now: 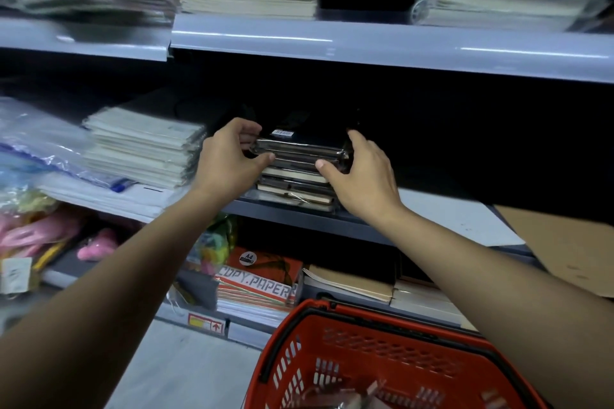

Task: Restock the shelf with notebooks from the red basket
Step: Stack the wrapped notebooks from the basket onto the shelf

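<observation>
Head view, item 1: black notebooks (297,151), shrink-wrapped, stacked on mid shelf (448,214). I'm gripping top bundle w/ both hands, left hand (229,159) & right hand (360,173) clamping its short ends. Probably stiff, slick film, moderately heavy; hold by edges. Red basket (382,359): plastic mesh, below.
</observation>
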Available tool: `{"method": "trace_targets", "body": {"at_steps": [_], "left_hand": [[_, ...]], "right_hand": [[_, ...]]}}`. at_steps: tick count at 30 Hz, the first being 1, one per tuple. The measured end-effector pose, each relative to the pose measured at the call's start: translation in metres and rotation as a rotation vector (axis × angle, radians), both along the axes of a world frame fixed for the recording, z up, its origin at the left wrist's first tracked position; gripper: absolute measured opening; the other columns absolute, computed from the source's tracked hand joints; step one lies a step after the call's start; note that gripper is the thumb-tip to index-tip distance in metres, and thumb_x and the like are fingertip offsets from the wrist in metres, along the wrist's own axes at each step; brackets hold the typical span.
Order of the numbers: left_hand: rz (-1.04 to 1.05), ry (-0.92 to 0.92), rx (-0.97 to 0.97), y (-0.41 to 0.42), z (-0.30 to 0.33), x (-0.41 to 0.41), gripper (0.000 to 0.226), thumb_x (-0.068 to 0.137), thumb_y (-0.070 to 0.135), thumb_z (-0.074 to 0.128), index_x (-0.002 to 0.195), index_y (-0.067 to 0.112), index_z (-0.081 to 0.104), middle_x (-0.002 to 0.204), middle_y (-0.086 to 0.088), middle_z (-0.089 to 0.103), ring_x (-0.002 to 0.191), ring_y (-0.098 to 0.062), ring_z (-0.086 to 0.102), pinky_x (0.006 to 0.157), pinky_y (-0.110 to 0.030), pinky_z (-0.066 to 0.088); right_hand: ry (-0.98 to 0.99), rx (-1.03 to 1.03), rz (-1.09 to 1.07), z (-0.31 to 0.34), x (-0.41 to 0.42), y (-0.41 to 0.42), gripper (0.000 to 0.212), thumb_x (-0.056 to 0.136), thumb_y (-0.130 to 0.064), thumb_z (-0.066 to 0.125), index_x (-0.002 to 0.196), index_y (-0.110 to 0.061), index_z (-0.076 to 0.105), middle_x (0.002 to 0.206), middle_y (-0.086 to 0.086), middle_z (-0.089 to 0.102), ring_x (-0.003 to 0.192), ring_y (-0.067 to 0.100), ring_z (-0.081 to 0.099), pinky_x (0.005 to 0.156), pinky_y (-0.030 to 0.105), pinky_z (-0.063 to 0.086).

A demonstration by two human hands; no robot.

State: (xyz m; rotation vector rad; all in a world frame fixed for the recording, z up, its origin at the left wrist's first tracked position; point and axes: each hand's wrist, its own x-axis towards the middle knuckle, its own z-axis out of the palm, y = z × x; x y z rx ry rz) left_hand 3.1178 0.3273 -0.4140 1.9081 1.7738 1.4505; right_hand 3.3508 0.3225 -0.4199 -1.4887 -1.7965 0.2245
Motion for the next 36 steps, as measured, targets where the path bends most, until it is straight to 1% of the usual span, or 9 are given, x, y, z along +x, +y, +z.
{"method": "trace_targets", "body": {"at_steps": [3, 6, 9, 12, 17, 20, 24, 28, 36], "left_hand": [[-0.005, -0.003, 0.005, -0.009, -0.003, -0.004, 0.050, 0.083, 0.025, 0.085, 0.127, 0.022, 0.061, 0.109, 0.009, 0.068, 0.105, -0.011, 0.065, 0.097, -0.037, 0.057], [0.008, 0.001, 0.016, -0.021, -0.004, -0.005, 0.052, 0.084, 0.020, 0.083, 0.131, 0.019, 0.060, 0.114, 0.006, 0.069, 0.107, -0.013, 0.065, 0.096, -0.036, 0.056], [0.036, 0.044, 0.023, -0.034, -0.004, -0.005, 0.050, 0.084, 0.019, 0.082, 0.130, 0.017, 0.062, 0.117, 0.004, 0.069, 0.106, -0.015, 0.064, 0.094, -0.036, 0.055], [0.020, 0.072, 0.004, -0.048, -0.007, -0.001, 0.047, 0.085, 0.019, 0.081, 0.128, 0.021, 0.063, 0.117, 0.004, 0.068, 0.104, -0.012, 0.061, 0.090, -0.031, 0.052], [-0.032, 0.087, -0.034, -0.071, -0.016, 0.014, 0.046, 0.083, 0.016, 0.080, 0.126, 0.021, 0.065, 0.114, 0.005, 0.067, 0.104, -0.011, 0.063, 0.091, -0.028, 0.052], [-0.077, 0.111, -0.048, -0.084, -0.021, 0.025, 0.047, 0.081, 0.014, 0.081, 0.125, 0.021, 0.065, 0.114, 0.005, 0.067, 0.106, -0.012, 0.063, 0.096, -0.034, 0.054], [-0.111, 0.149, -0.093, -0.102, -0.026, 0.039, 0.046, 0.082, 0.017, 0.079, 0.125, 0.025, 0.063, 0.115, 0.006, 0.066, 0.110, -0.013, 0.061, 0.098, -0.038, 0.054], [-0.129, 0.172, -0.123, -0.118, -0.031, 0.055, 0.045, 0.084, 0.021, 0.080, 0.126, 0.023, 0.063, 0.115, 0.006, 0.065, 0.111, -0.012, 0.061, 0.096, -0.033, 0.053], [-0.167, 0.210, -0.211, -0.141, -0.055, 0.081, 0.044, 0.085, 0.023, 0.079, 0.126, 0.021, 0.063, 0.116, 0.004, 0.065, 0.109, -0.012, 0.060, 0.094, -0.034, 0.053]], "right_hand": [[0.006, -0.001, 0.004, -0.005, 0.006, -0.011, 0.082, 0.096, -0.049, 0.069, 0.162, -0.019, 0.031, 0.151, 0.007, 0.050, 0.142, 0.027, 0.042, 0.113, 0.039, 0.039], [0.009, -0.006, 0.016, -0.013, 0.013, -0.024, 0.081, 0.097, -0.048, 0.068, 0.163, -0.020, 0.029, 0.149, 0.005, 0.051, 0.142, 0.025, 0.042, 0.112, 0.041, 0.041], [0.003, -0.020, 0.014, -0.019, 0.021, -0.037, 0.080, 0.098, -0.048, 0.066, 0.163, -0.021, 0.029, 0.148, 0.003, 0.050, 0.141, 0.023, 0.041, 0.109, 0.038, 0.041], [0.002, -0.024, 0.016, -0.024, 0.028, -0.050, 0.078, 0.098, -0.047, 0.066, 0.163, -0.021, 0.031, 0.148, 0.002, 0.050, 0.140, 0.022, 0.042, 0.108, 0.035, 0.041], [0.019, -0.031, 0.013, -0.029, 0.040, -0.072, 0.074, 0.098, -0.048, 0.066, 0.160, -0.021, 0.037, 0.146, -0.001, 0.050, 0.141, 0.019, 0.041, 0.112, 0.036, 0.042], [0.017, -0.033, 0.003, -0.033, 0.046, -0.085, 0.072, 0.098, -0.048, 0.066, 0.159, -0.021, 0.040, 0.145, -0.002, 0.051, 0.141, 0.018, 0.041, 0.112, 0.035, 0.042], [0.015, -0.056, -0.007, -0.039, 0.055, -0.103, 0.069, 0.098, -0.047, 0.065, 0.158, -0.021, 0.041, 0.144, -0.003, 0.052, 0.140, 0.016, 0.042, 0.113, 0.034, 0.041], [0.010, -0.075, -0.003, -0.044, 0.062, -0.118, 0.066, 0.099, -0.047, 0.064, 0.156, -0.021, 0.043, 0.141, -0.003, 0.052, 0.138, 0.016, 0.044, 0.113, 0.034, 0.041], [0.006, -0.117, -0.001, -0.066, 0.075, -0.142, 0.064, 0.098, -0.047, 0.065, 0.153, -0.020, 0.048, 0.137, 0.000, 0.056, 0.134, 0.019, 0.048, 0.109, 0.035, 0.044]]}}
